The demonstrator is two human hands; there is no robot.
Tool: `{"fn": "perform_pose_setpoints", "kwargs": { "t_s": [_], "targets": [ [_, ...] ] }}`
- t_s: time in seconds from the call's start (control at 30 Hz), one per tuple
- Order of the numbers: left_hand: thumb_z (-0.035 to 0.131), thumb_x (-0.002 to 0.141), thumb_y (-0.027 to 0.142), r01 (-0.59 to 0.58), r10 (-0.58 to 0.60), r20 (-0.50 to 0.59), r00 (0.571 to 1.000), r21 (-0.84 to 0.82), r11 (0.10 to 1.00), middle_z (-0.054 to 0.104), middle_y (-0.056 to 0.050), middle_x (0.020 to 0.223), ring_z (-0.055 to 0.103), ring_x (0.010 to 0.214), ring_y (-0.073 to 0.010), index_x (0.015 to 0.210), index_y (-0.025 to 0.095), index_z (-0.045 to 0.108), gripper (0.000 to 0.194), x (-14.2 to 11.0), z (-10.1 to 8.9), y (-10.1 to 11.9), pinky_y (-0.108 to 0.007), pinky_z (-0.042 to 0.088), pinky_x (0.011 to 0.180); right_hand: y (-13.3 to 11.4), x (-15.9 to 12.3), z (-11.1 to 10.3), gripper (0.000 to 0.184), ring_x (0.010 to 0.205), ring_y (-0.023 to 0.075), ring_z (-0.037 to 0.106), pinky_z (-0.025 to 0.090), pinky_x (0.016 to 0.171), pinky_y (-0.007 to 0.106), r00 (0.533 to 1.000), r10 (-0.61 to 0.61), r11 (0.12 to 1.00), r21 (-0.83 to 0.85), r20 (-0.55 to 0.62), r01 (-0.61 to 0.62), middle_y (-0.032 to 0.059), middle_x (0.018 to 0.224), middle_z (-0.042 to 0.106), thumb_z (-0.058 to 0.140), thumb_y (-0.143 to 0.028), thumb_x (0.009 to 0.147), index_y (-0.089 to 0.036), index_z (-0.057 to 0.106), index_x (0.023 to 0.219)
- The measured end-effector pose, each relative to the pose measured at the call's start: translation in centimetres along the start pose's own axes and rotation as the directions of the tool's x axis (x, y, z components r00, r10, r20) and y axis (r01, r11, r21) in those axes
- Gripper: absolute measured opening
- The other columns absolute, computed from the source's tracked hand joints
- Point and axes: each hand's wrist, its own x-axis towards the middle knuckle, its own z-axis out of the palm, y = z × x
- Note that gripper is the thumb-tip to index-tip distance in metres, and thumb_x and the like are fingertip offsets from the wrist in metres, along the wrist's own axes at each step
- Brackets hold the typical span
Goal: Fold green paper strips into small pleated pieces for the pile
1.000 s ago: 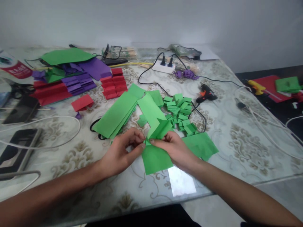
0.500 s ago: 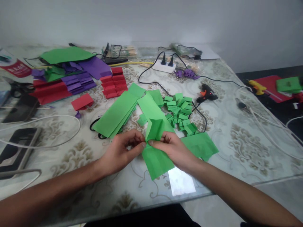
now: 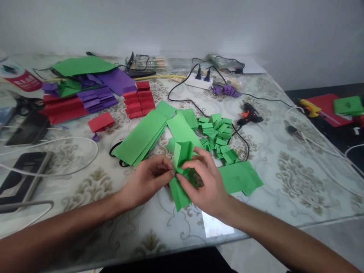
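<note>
Both my hands work on one green paper strip (image 3: 182, 155) above the table's near middle. My left hand (image 3: 148, 182) pinches the strip's left edge with thumb and forefinger. My right hand (image 3: 203, 182) is closed over its folded middle, fingers pressing the paper. The strip's upper part stands up in folds, and its lower end (image 3: 178, 197) hangs toward the table. Beyond my hands lie long green strips (image 3: 142, 136) and a heap of small folded green pieces (image 3: 217, 132). A flat green sheet (image 3: 240, 176) rests just right of my right hand.
Red folded pieces (image 3: 139, 100), purple strips (image 3: 96, 98) and a green sheet (image 3: 82, 65) lie at the back left. A black glue gun (image 3: 250, 113) and a white power strip (image 3: 199, 80) with cables sit at the back right. Phones (image 3: 19, 178) lie at the left edge.
My right hand has moved up and over the strip, folding its lower part in. The flat lower end is now narrower and folded. My left hand keeps its pinch.
</note>
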Motion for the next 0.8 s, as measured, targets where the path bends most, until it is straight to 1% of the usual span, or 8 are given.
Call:
{"fn": "perform_pose_setpoints", "kwargs": {
  "t_s": [0.07,0.13,0.2,0.27,0.4,0.67,0.8],
  "targets": [
    [0.067,0.09,0.027,-0.029,0.029,-0.002,1.0,0.02,0.999,0.06,0.003,0.068,0.056,0.062,-0.0124,0.082,0.017,0.062,0.014,-0.12,0.07,0.11,-0.024,0.044,0.057,0.04,0.09,0.11,0.007,0.107,0.0255,0.067,0.056,0.097,0.045,0.999,0.046,0.999,0.004,0.017,-0.046,0.0135,0.133,0.053,0.069,-0.019,0.094,-0.022,0.065,0.099],
    [0.067,0.091,0.026,-0.051,0.051,0.004,0.999,0.02,0.998,0.059,0.003,0.068,0.055,0.062,-0.012,0.082,0.018,0.062,0.013,-0.18,0.12,0.17,-0.023,0.043,0.057,0.02,0.17,0.16,0.004,0.101,0.0244,0.067,0.056,0.093,0.042,0.997,0.062,0.998,0.006,0.036,-0.062,0.0104,0.117,0.059,0.068,-0.019,0.094,-0.022,0.066,0.093],
    [0.067,0.092,0.027,-0.064,0.064,0.003,0.998,0.019,0.998,0.06,0.003,0.068,0.056,0.062,-0.0123,0.084,0.018,0.063,0.012,-0.19,0.15,0.16,-0.023,0.043,0.057,-0.05,0.25,0.13,0.008,0.096,0.0238,0.065,0.056,0.089,0.04,0.998,0.057,0.998,0.008,0.038,-0.057,0.0065,0.1,0.059,0.067,-0.018,0.094,-0.023,0.065,0.088],
    [0.067,0.093,0.028,-0.065,0.065,-0.005,0.998,0.017,0.998,0.065,0.002,0.074,0.061,0.068,-0.0138,0.089,0.018,0.065,0.011,-0.15,0.19,0.09,-0.024,0.046,0.061,-0.12,0.32,0.04,0.009,0.091,0.0224,0.063,0.055,0.085,0.037,0.998,0.057,0.998,0.02,0.031,-0.057,0.0042,0.092,0.057,0.066,-0.018,0.094,-0.023,0.065,0.087],
    [0.067,0.095,0.029,-0.071,0.071,-0.011,0.997,0.0,0.997,0.072,-0.002,0.085,0.068,0.08,-0.0168,0.097,0.019,0.069,0.01,-0.13,0.23,-0.09,-0.026,0.051,0.07,-0.17,0.32,-0.12,0.008,0.085,0.0207,0.06,0.055,0.08,0.035,0.996,0.085,0.996,0.029,0.028,-0.086,0.0032,0.089,0.055,0.066,-0.02,0.096,-0.023,0.066,0.089],
    [0.068,0.095,0.028,-0.026,0.027,0.012,1.0,-0.063,0.998,0.072,-0.003,0.089,0.068,0.085,-0.0174,0.1,0.018,0.068,0.011,-0.31,0.11,-0.2,-0.027,0.051,0.074,-0.26,0.2,-0.14,0.006,0.084,0.0202,0.061,0.054,0.081,0.036,0.993,0.111,0.994,0.017,0.029,-0.112,0.0032,0.091,0.056,0.067,-0.021,0.098,-0.022,0.067,0.092],
    [0.068,0.094,0.028,-0.014,0.015,0.015,1.0,-0.088,0.996,0.07,-0.002,0.087,0.067,0.084,-0.0168,0.098,0.018,0.066,0.011,-0.3,0.1,-0.16,-0.027,0.05,0.074,-0.25,0.26,-0.13,0.006,0.081,0.0197,0.061,0.053,0.079,0.035,0.997,0.071,0.997,0.018,0.026,-0.071,0.0028,0.089,0.057,0.066,-0.018,0.096,-0.022,0.067,0.093]
  ]
}}
